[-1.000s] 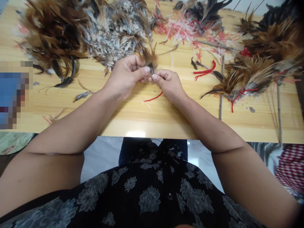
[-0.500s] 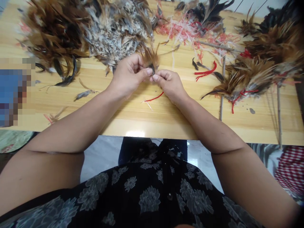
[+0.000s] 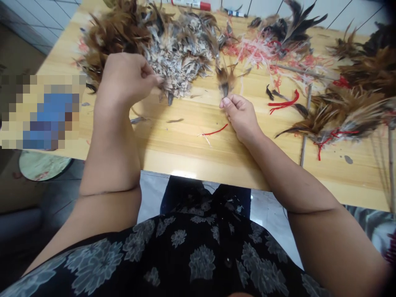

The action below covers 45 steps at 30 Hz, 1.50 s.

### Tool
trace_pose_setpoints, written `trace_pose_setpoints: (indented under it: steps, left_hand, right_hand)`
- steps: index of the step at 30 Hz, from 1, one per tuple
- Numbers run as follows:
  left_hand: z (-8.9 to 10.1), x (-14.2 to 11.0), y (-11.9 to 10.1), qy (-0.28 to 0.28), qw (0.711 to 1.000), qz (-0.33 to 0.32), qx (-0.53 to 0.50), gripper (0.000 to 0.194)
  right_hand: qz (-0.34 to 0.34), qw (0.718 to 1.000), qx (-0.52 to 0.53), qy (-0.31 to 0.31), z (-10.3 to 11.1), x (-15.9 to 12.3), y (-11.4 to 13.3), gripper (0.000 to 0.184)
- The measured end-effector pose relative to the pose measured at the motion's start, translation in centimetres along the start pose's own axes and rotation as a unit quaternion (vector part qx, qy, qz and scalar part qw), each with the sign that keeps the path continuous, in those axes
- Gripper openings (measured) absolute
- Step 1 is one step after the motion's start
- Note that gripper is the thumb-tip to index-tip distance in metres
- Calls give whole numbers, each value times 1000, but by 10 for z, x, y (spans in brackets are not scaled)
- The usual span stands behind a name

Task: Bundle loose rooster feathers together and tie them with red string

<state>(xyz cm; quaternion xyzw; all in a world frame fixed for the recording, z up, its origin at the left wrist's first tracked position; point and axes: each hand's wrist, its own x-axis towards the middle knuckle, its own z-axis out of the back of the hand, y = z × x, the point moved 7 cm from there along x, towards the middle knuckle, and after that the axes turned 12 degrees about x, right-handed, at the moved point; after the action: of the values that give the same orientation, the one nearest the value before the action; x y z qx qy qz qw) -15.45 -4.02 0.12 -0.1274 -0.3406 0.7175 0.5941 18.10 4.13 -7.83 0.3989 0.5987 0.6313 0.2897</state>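
My right hand (image 3: 243, 112) pinches a small bunch of brown feathers (image 3: 226, 80) by its base, tips pointing away from me. Over at the left, my left hand (image 3: 131, 78) has thumb and fingers drawn together at the near edge of the grey-white feather pile (image 3: 181, 57). Whether a feather sits between those fingertips I cannot tell. Brown feathers (image 3: 114, 31) form the left part of the heap, partly behind the left hand. A short red string (image 3: 216, 129) lies on the wooden table (image 3: 185, 152) just below the right hand.
Tangled pink and white strands (image 3: 252, 51) lie at the back. To the right are loose red cords (image 3: 283, 104), thin sticks (image 3: 305, 128) and tied brown feather bundles (image 3: 346, 111). A red-capped marker (image 3: 192, 5) lies at the far edge. A round pale surface (image 3: 45, 165) stands lower left.
My left hand has let go of the small feather bunch and moved left to the pile. My right hand still holds the bunch. The view has shifted, showing more on the left.
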Motion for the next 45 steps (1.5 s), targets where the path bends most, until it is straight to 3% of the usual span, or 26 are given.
trace_pose_setpoints:
  steps: [4,7,11,14,16,19,21,24,27,30,35,38,45]
  left_hand:
    - [-13,12,48,94,994,29,36,49]
    - [-30,18,58,122,990,62,46,51]
    - [-36,11,28,125,980,79,134,54]
    - [-23,-3,-3,135,945,114,275,63]
    - [-11,-11,-20,150,935,123,297,54]
    - [-7,-18,-40,170,975,73,122,33]
    - [-13,-21,-52,170,984,26,-55,38]
    - [-37,-24,-65,165,955,-11,-247,56]
    - [-69,-26,-77,174,925,7,-339,46]
    - [-91,-27,-87,170,912,34,-371,37]
    - [-115,-30,-96,183,908,25,-376,54]
    - [-124,-29,-95,175,915,0,-363,64]
    - [-133,-30,-89,151,928,5,-342,66]
  right_hand:
    - [2,1000,6,-2,0,-1,3,52]
    - [13,1000,9,-1,-1,-2,6,55]
    - [22,1000,6,-1,-2,-3,6,60]
    - [19,1000,0,-7,-1,-2,6,63]
    - [18,1000,-5,-12,0,-2,6,65]
    - [24,1000,-10,-13,0,-2,7,67]
    - [24,1000,-12,-15,-1,-2,8,68]
    - [9,1000,-12,-23,-2,-2,7,66]
    - [-10,999,-12,-36,-3,-2,6,62]
    - [-18,999,-11,-50,-3,-3,7,60]
    - [-35,998,8,-45,-10,-3,9,63]
    - [-31,999,29,-33,-16,-2,11,64]
    - [-44,999,2,-12,-20,2,8,60]
